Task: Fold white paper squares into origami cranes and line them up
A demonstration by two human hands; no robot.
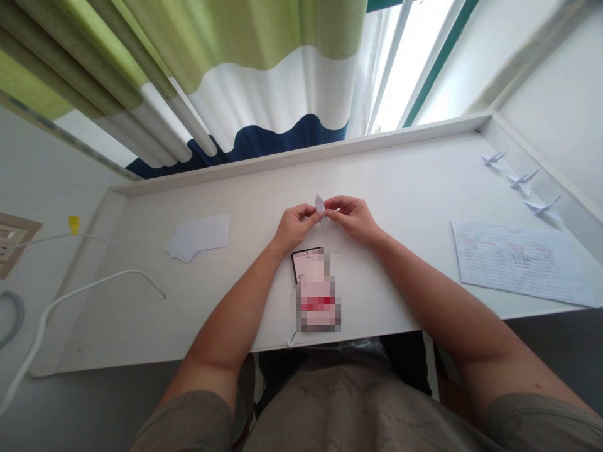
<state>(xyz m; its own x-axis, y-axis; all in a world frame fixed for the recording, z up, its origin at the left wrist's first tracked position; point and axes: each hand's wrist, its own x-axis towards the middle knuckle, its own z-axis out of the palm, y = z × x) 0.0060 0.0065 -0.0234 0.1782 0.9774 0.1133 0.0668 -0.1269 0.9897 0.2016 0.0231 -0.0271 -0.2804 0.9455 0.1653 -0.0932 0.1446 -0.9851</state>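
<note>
A small folded piece of pale paper [320,204] is held just above the white desk [405,188], near its middle. My left hand [296,225] pinches the paper's left side with fingertips closed on it. My right hand [351,216] pinches the right side the same way. The paper's upper point sticks up between the two hands. A phone [315,285] lies flat on the desk just below my hands, between my forearms.
A loose stack of white paper squares [198,237] lies to the left. A lined printed sheet [516,260] lies to the right. Three folded paper cranes [522,181] sit along the right rim. White cables [85,282] run across the left side. Curtains hang behind.
</note>
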